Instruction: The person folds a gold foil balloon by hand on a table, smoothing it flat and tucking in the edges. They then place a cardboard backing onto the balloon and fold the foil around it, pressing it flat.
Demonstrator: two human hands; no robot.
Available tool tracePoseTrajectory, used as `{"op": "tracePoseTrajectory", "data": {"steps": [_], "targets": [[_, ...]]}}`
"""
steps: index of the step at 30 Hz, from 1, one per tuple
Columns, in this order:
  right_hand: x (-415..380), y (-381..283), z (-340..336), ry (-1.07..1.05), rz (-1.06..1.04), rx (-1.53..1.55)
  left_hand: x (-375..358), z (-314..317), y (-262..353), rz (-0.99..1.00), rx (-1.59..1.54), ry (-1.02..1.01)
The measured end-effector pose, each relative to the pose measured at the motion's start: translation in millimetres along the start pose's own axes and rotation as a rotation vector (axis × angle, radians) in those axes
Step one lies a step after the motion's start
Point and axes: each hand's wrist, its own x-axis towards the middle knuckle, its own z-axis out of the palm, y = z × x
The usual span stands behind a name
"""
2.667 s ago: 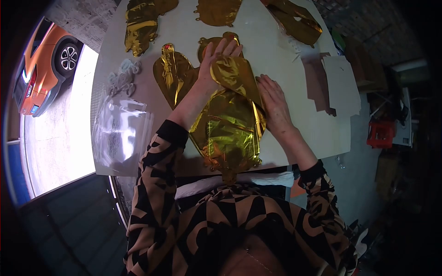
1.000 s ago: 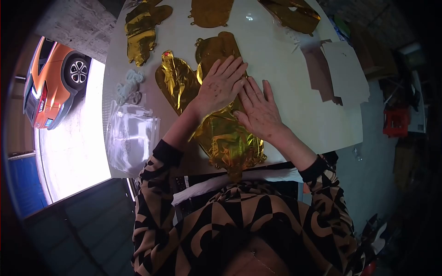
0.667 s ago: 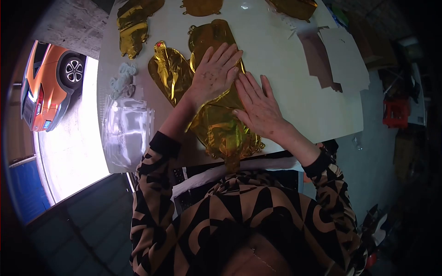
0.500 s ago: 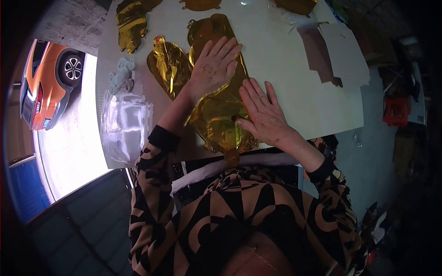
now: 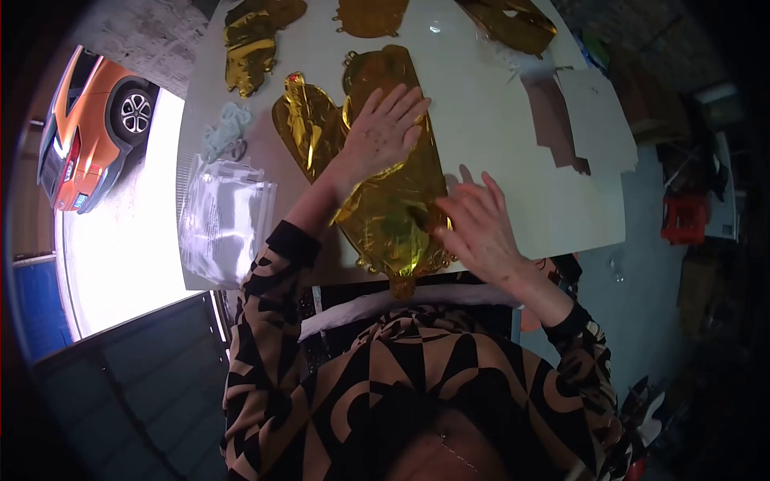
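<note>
A flat gold foil balloon [image 5: 405,212] lies on the white table, its narrow tail reaching the edge nearest me. My left hand [image 5: 383,135] rests flat across its upper part, fingers stretched out. Close by the balloon's lower right side is my right hand [image 5: 481,228], raised a little, fingers apart and slightly bent, with nothing in it. The right fingertips overlap the foil's edge in this view. A folded, crinkled gold foil section [image 5: 307,124] spreads to the left of my left hand, partly behind the forearm.
Other gold foil balloons [image 5: 250,52] [image 5: 373,18] [image 5: 513,28] lie along the far side. Clear plastic bags [image 5: 228,216] and a pale crumpled bundle [image 5: 228,132] sit at the left. Cut cardboard [image 5: 597,116] is at the right. Beyond stand a red stool [image 5: 684,219] and an orange car [image 5: 92,132].
My right hand has lifted off the foil and drawn back towards me, its fingers now bent. My left hand stays flat on the balloon. The whole view has shifted slightly.
</note>
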Motion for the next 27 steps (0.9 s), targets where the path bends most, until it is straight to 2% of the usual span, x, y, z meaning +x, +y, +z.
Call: {"op": "tracePoseTrajectory", "data": {"steps": [4,8,11,14,17,23,27], "targets": [[56.4,30.4,1.1,0.225,-0.07,0.102,0.2,-2.1,0.6,-0.005,0.011,-0.031],[110.7,59.9,21.9,0.252,-0.049,0.33,0.0,-9.2,3.1,-0.005,-0.007,-0.047],[133.5,69.7,25.9,0.162,0.106,0.493,2.6,-10.6,0.6,0.019,0.01,-0.035],[145.7,76.9,33.6,0.151,0.167,0.574,0.7,-14.7,1.1,0.016,-0.019,-0.09],[153.6,80.8,41.7,0.151,0.279,0.693,1.3,-10.8,2.8,-0.01,-0.013,-0.028],[165.1,94.8,56.0,0.127,0.451,0.862,-1.6,-7.4,3.1,-0.037,0.055,-0.031],[163.1,109.4,71.6,0.065,0.515,0.848,-1.2,-6.5,3.0,-0.073,-0.024,0.026]]}}
